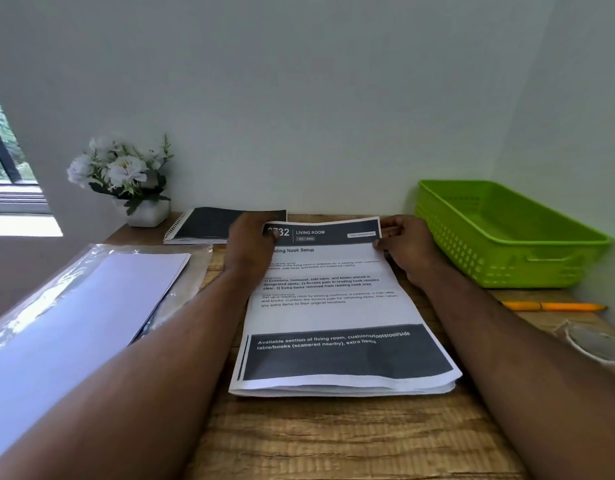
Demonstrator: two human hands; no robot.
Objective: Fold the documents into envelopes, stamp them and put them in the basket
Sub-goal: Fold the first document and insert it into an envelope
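I had the stack of printed documents (340,327) lying flat in the middle of the wooden bench (351,441), its top sheet headed "LIVING ROOM" and "Reading Nook Setup". My left hand (250,244) lay over the far left corner of that top sheet, and my right hand (404,245) had the far right corner, its fingers (385,233) pinching the edge, which stood a little off the stack; whether the left fingers were gripping or only pressing down I could not tell. I judged the job barely begun: no sheet was folded, nothing was in an envelope, I saw no stamp, and the green plastic basket (507,244) just right of the stack showed nothing inside it. To the left lay a clear plastic pack of white sheets (74,313), possibly the envelopes, though I could not be sure. Beyond the stack sat a black spiral notebook (209,225) and a white pot of white flowers (126,178) against the wall. An orange pen (555,306) lay near the basket, with something pale and blurred beside it. The walls were plain and light, with a window at the far left.
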